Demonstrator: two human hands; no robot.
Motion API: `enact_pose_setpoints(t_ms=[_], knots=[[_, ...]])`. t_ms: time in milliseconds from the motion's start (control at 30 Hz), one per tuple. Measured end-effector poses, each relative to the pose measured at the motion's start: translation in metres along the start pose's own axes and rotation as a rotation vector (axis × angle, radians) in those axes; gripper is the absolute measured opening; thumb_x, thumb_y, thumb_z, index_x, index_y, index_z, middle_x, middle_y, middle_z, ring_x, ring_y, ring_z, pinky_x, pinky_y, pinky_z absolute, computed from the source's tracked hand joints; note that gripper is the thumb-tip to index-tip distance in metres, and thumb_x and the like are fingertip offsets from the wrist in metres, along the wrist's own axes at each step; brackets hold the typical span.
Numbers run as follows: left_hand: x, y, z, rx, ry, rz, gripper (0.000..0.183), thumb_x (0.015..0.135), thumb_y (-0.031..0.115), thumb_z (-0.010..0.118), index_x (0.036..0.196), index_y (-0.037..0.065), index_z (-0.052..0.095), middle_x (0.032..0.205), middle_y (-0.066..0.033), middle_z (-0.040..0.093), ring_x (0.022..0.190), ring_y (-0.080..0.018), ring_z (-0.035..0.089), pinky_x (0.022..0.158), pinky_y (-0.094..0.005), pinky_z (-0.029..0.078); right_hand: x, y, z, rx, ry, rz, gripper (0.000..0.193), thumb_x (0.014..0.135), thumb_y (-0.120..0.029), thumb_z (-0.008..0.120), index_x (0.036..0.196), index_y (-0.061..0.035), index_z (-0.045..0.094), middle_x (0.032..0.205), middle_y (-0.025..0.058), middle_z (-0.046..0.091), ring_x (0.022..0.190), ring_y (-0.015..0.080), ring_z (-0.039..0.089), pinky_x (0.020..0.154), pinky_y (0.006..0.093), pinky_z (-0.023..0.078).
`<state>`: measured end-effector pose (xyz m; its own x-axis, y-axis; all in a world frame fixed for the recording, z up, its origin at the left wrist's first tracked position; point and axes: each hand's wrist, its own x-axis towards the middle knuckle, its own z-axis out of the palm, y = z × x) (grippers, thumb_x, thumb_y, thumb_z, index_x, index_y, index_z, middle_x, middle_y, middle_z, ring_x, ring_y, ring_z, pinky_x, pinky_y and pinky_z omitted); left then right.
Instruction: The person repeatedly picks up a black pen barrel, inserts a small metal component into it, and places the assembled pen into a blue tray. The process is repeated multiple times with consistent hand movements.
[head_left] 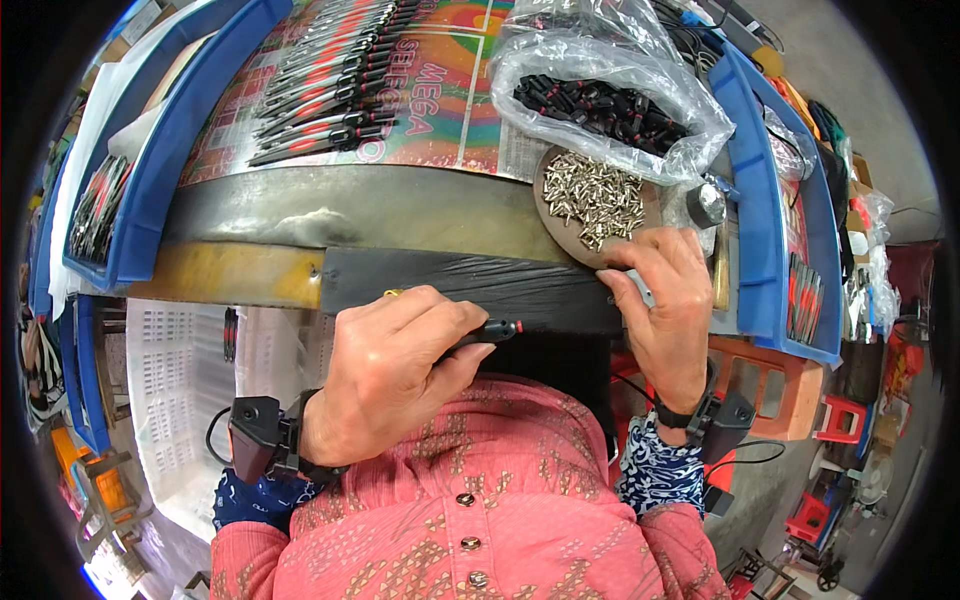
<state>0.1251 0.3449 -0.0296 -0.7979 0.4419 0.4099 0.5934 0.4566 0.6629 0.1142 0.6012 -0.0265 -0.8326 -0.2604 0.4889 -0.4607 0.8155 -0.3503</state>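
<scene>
Workbench (380, 205): left hand (395, 365) hides most of black handle (495, 329).

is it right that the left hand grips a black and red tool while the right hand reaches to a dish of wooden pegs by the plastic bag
Not quite. In the head view, the round dish holds small silvery metal screws, not wooden pegs. The rest holds: the left hand grips a black and red tool, and the right hand reaches to the dish's edge, beside the clear plastic bag.
</scene>
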Motion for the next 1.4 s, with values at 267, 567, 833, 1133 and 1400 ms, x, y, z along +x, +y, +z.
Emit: enact_pose_setpoints(t_ms=[267,567,833,1133,1400], knots=[[-0.007,0.006,0.000,-0.013,0.032,0.033,0.025,0.068,0.001,0.080,0.090,0.002,0.069,0.075,-0.0104,0.064,0.058,-0.0246,0.060,0.052,-0.0333,0.047,-0.006,-0.036,-0.001,0.421,0.061,0.063,0.012,0.073,0.001,0.075,0.082,-0.0018,0.066,0.082,0.0092,0.066,0.080,0.0261,0.061,0.074,0.0350,0.047],[-0.010,0.012,-0.001,0.014,0.001,0.062,0.028,0.066,0.002,0.079,0.091,0.002,0.068,0.077,-0.0112,0.065,0.065,-0.0288,0.064,0.057,-0.0366,0.051,-0.011,-0.054,0.022,0.765,0.001,0.062,0.011,0.078,-0.002,0.075,0.085,-0.0011,0.066,0.084,0.0077,0.065,0.081,0.0233,0.060,0.079,0.0343,0.046],[-0.012,0.012,0.002,0.052,0.013,0.107,0.024,0.070,0.009,0.078,0.090,0.004,0.064,0.075,-0.0077,0.057,0.064,-0.0260,0.060,0.058,-0.0357,0.050,-0.016,-0.056,0.026,0.814,-0.007,0.128,0.010,0.079,-0.001,0.074,0.084,0.0001,0.066,0.084,0.0087,0.065,0.081,0.0226,0.060,0.077,0.0332,0.046],[-0.012,0.012,0.005,0.050,0.000,0.096,0.024,0.069,0.007,0.078,0.089,0.004,0.064,0.073,-0.0083,0.056,0.063,-0.0268,0.060,0.057,-0.0366,0.049,-0.021,-0.057,0.028,0.843,-0.014,0.212,0.009,0.079,0.000,0.074,0.084,0.0011,0.066,0.085,0.0084,0.066,0.083,0.0223,0.061,0.077,0.0333,0.048],[-0.011,0.012,0.006,0.023,0.001,0.084,0.026,0.069,0.003,0.078,0.092,0.001,0.067,0.076,-0.0112,0.061,0.063,-0.0291,0.061,0.056,-0.0379,0.048,-0.022,-0.057,0.029,0.813,0.005,0.200,0.011,0.078,0.001,0.074,0.086,0.0006,0.066,0.085,0.0081,0.066,0.082,0.0225,0.061,0.077,0.0331,0.048]])
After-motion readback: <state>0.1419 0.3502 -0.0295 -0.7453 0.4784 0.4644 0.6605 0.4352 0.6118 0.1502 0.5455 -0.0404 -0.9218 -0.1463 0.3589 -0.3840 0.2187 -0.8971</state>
